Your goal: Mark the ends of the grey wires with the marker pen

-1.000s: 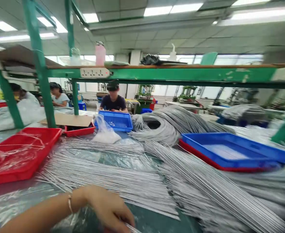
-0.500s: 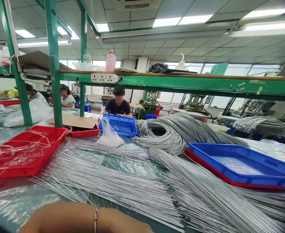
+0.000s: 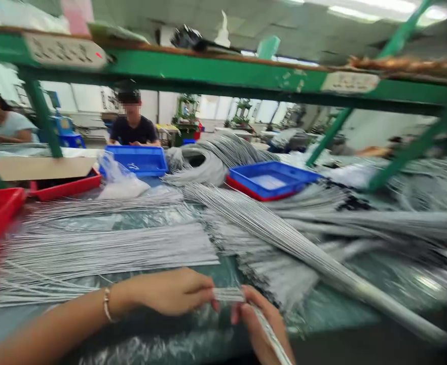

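Wire piles (image 3: 105, 248) and blue tray (image 3: 271, 178) lie beyond both hands' wire bundle (image 3: 229, 294).

Motion blur smears the wires (image 3: 322, 263) at right; the right hand (image 3: 263, 324) is cropped by the frame's bottom edge.

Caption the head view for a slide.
Both hands, left and right, pinch a small bundle of grey wires over a wire-strewn bench.
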### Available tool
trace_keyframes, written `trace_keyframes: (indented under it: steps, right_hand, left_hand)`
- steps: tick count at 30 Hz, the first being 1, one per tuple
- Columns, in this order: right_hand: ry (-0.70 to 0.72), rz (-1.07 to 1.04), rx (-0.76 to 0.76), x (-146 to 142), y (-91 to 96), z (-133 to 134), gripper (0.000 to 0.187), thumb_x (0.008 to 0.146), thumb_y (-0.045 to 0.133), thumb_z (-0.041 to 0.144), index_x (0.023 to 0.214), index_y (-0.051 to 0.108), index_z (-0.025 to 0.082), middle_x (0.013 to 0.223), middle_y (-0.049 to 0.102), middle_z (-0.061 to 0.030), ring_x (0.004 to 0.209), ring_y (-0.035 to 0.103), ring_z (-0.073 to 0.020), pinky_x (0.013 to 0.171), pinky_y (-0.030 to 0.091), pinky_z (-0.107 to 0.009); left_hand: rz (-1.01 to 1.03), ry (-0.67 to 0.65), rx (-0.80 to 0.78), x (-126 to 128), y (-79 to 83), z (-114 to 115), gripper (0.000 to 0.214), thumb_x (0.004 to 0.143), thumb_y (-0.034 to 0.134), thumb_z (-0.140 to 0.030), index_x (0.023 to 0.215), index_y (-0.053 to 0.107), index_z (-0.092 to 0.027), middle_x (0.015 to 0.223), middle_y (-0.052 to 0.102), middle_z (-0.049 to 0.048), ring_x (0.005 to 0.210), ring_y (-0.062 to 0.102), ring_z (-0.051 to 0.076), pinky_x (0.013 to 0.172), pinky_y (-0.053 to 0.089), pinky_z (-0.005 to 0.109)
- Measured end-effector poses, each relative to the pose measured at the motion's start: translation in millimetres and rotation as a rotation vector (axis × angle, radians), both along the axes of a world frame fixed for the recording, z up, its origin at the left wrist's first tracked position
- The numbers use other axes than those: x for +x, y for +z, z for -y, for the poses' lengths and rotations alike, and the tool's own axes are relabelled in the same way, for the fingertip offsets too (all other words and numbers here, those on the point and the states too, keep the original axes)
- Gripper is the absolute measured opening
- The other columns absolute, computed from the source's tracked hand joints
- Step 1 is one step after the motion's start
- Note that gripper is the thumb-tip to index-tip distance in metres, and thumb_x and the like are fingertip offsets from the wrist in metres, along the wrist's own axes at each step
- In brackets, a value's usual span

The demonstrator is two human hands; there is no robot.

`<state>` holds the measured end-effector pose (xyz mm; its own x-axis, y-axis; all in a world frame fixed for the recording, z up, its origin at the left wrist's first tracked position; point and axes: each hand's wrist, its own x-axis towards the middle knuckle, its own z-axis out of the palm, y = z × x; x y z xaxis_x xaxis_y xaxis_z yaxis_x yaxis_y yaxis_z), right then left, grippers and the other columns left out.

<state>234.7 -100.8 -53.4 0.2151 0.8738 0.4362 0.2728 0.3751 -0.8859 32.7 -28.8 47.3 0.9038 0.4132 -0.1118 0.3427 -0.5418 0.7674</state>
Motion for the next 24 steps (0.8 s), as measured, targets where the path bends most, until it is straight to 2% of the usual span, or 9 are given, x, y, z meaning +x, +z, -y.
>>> trace_keyframes:
  steps: [2,3,7,9,13,15,19,24]
  right_hand:
    - [0.158,0.037,-0.107,-11.5,6.6,1.2,0.056,0.088,0.047,0.065,0.062,0.059,0.018,0.047,0.052,-0.0008,0.043,0.046,-0.0123,0.046,0.038,-0.023]
    - [0.190,0.043,-0.148,-16.5,9.8,0.5,0.057,0.090,0.043,0.065,0.062,0.057,0.017,0.046,0.050,-0.0003,0.043,0.044,-0.0117,0.046,0.037,-0.023]
    - [0.185,0.068,-0.205,-24.4,15.7,-1.1,0.056,0.095,0.037,0.061,0.060,0.048,0.019,0.047,0.045,0.0021,0.047,0.041,-0.0103,0.053,0.037,-0.024]
    - [0.169,0.056,-0.213,-23.5,14.7,-1.1,0.055,0.094,0.037,0.061,0.058,0.042,0.020,0.046,0.042,0.0030,0.046,0.040,-0.0100,0.053,0.036,-0.024]
    - [0.136,-0.005,-0.231,-21.6,11.5,-2.5,0.055,0.094,0.037,0.063,0.058,0.038,0.021,0.047,0.039,0.0035,0.045,0.037,-0.0100,0.049,0.032,-0.024]
    - [0.139,-0.006,-0.234,-21.3,10.7,-3.2,0.055,0.094,0.037,0.064,0.059,0.039,0.021,0.048,0.040,0.0033,0.046,0.037,-0.0100,0.049,0.032,-0.024]
    - [0.161,0.018,-0.241,-20.5,9.6,-4.6,0.056,0.092,0.036,0.067,0.060,0.040,0.021,0.048,0.041,0.0029,0.046,0.038,-0.0102,0.048,0.031,-0.024]
    - [0.145,-0.010,-0.278,-23.9,7.1,-9.1,0.057,0.092,0.036,0.069,0.059,0.038,0.022,0.044,0.040,0.0033,0.042,0.038,-0.0100,0.046,0.033,-0.023]
  left_hand:
    - [0.004,-0.028,-0.035,0.1,0.4,-3.4,0.031,0.100,0.035,-0.032,0.083,0.055,-0.016,0.064,0.049,-0.0031,0.056,0.043,0.009,0.055,0.035,0.019]
    - [-0.003,-0.053,-0.047,1.0,-0.9,-5.2,0.033,0.101,0.034,-0.032,0.080,0.053,-0.015,0.065,0.051,-0.0025,0.057,0.045,0.009,0.056,0.036,0.019]
    - [-0.039,-0.072,-0.057,5.8,-10.5,-7.7,0.039,0.101,0.035,-0.036,0.076,0.055,-0.015,0.067,0.054,-0.0009,0.056,0.048,0.009,0.055,0.036,0.020]
    - [-0.017,-0.017,0.049,7.4,-17.2,-6.4,0.039,0.101,0.038,-0.038,0.080,0.061,-0.015,0.073,0.056,0.0005,0.058,0.050,0.009,0.055,0.036,0.021]
    - [0.151,0.048,0.443,8.1,-30.8,-0.9,0.027,0.100,0.043,-0.029,0.106,0.066,-0.018,0.086,0.062,0.0042,0.076,0.057,0.015,0.067,0.039,0.025]
    - [0.158,0.037,0.557,7.9,-34.2,1.9,0.029,0.101,0.039,-0.026,0.107,0.066,-0.016,0.083,0.062,0.0046,0.070,0.056,0.015,0.063,0.036,0.026]
    - [0.104,0.024,0.619,8.3,-32.2,4.5,0.031,0.101,0.037,-0.024,0.092,0.066,-0.015,0.077,0.060,0.0035,0.063,0.053,0.014,0.057,0.033,0.026]
    - [-0.025,0.010,0.642,9.9,-27.8,4.9,0.018,0.098,0.048,-0.022,0.089,0.062,-0.015,0.084,0.059,0.0032,0.063,0.053,0.013,0.055,0.031,0.025]
